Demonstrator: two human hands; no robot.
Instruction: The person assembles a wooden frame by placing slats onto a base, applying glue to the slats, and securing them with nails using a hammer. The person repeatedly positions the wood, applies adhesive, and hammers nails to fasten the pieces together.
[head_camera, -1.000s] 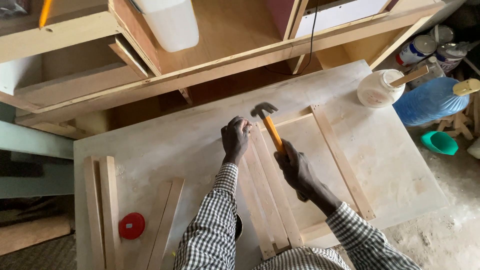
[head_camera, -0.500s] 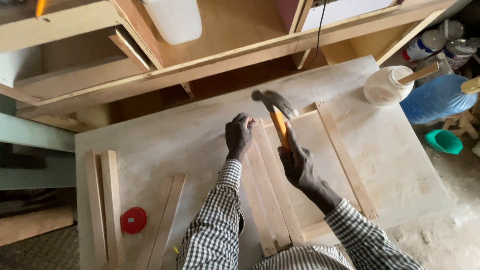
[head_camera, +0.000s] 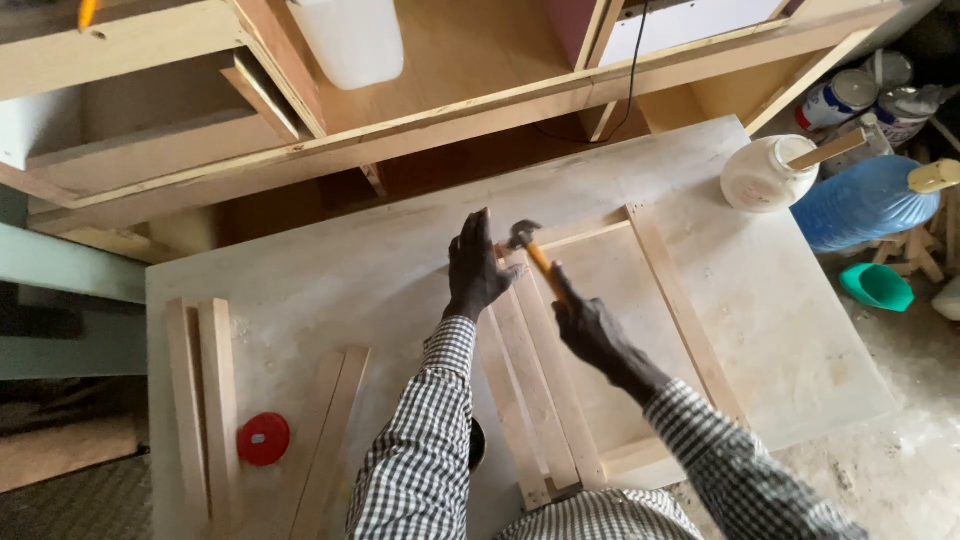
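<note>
The claw hammer (head_camera: 530, 250), head-heavy and rigid, sits at the wooden frame's (head_camera: 690, 320) top-left corner; the right hand (head_camera: 585, 325) is clenched low on its yellow handle. The left hand (head_camera: 475, 265), fingers spread, presses the slats (head_camera: 535, 400) on the workbench (head_camera: 330, 290).

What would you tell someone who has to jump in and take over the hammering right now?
Right hand: grip shut on the hammer, head down at the frame's top-left corner.
Left hand: flat, fingers spread, pressing the wooden frame at that corner.
The frame lies flat on the board table; loose strips and a red lid lie to the left.
Done: frame assembled. Left: cannot tell whether the corner nail is fully in.
</note>
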